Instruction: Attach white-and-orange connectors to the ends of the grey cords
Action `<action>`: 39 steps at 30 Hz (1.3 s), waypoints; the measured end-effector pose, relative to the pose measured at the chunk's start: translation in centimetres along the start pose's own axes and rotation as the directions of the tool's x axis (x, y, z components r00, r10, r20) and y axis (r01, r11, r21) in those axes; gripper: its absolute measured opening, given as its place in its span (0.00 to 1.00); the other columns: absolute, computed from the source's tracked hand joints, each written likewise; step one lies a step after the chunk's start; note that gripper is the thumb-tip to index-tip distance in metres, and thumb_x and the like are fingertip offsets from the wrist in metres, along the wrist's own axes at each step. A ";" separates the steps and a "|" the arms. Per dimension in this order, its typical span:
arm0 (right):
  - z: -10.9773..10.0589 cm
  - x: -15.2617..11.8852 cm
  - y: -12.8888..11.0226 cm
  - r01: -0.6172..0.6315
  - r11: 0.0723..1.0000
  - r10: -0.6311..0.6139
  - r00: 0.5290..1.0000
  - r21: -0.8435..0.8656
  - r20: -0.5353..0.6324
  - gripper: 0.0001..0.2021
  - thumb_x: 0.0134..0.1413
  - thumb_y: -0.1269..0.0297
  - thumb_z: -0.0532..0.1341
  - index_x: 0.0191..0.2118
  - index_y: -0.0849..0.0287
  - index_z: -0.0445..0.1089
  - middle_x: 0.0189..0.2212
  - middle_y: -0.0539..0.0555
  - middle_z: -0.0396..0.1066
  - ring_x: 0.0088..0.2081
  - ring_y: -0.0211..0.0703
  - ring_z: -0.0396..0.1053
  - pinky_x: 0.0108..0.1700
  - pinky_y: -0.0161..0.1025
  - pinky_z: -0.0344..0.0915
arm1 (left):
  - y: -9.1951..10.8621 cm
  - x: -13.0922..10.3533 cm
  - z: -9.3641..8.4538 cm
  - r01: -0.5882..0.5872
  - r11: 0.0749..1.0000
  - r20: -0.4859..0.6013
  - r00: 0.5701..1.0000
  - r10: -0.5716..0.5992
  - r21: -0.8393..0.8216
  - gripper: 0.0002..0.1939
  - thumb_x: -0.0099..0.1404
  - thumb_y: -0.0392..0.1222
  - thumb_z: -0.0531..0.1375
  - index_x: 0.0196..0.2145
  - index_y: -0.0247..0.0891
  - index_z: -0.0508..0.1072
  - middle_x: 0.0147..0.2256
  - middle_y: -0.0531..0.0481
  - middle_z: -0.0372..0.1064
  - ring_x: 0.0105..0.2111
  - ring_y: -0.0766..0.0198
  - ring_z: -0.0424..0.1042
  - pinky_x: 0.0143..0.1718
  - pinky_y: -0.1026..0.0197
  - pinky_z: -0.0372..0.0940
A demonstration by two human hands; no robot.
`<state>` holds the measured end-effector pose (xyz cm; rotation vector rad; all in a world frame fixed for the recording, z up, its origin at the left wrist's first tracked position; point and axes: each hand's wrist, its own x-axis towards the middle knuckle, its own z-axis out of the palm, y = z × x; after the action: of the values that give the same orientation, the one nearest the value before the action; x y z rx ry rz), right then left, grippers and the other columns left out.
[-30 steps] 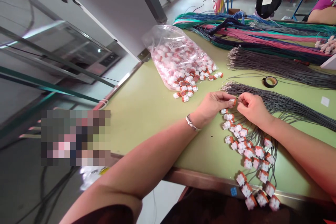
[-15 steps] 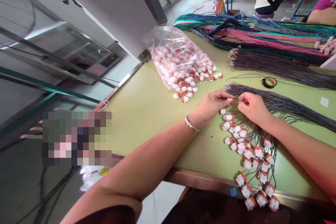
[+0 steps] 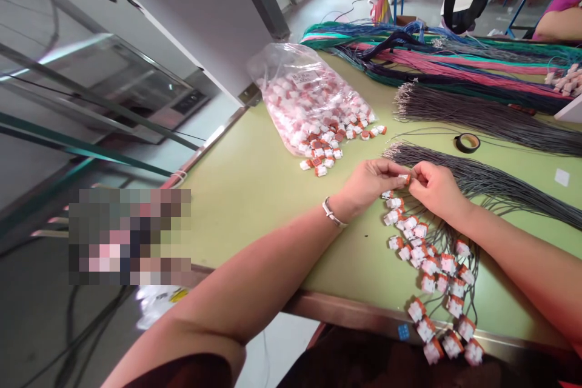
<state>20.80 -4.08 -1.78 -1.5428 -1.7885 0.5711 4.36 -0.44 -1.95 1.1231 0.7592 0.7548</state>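
Observation:
Between the thumb and fingers of my left hand (image 3: 367,185) is a small white-and-orange connector (image 3: 404,178). My right hand (image 3: 434,188) is closed in a pinch right at the connector's orange end, on what looks like a thin dark wire; its tip is hidden by the fingers. Below the hands lie several wired connectors (image 3: 418,251), white with orange ends, their dark wires trailing right. Some of these hang over the table's front edge. Just behind my right hand runs a bundle of dark grey wires (image 3: 482,179) with metal-tipped ends.
A clear plastic bag (image 3: 300,97) of connectors lies open at the back, with loose connectors (image 3: 322,160) spilling out. Behind are another grey wire bundle (image 3: 482,115), coloured wires (image 3: 436,63) and a roll of black tape (image 3: 467,143). A person in purple (image 3: 564,12) is at far right.
My right hand has moved slightly left, closing the gap to the connector in my left hand. The left hand has shifted a little to the right.

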 end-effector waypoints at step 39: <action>0.5 1.1 0.5 0.337 0.809 -0.208 0.931 -0.482 0.301 0.09 0.62 0.65 0.56 0.36 0.62 0.71 0.35 0.59 0.70 0.39 0.49 0.63 0.43 0.43 0.59 | 2.5 0.1 -3.1 -0.267 0.262 0.210 0.951 0.228 0.927 0.09 0.58 0.42 0.63 0.36 0.36 0.76 0.36 0.44 0.69 0.38 0.56 0.68 0.43 0.55 0.64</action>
<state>20.70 -2.92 -2.20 -1.5561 -2.4541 0.1144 1.47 1.76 -0.28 2.4338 1.0532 0.4751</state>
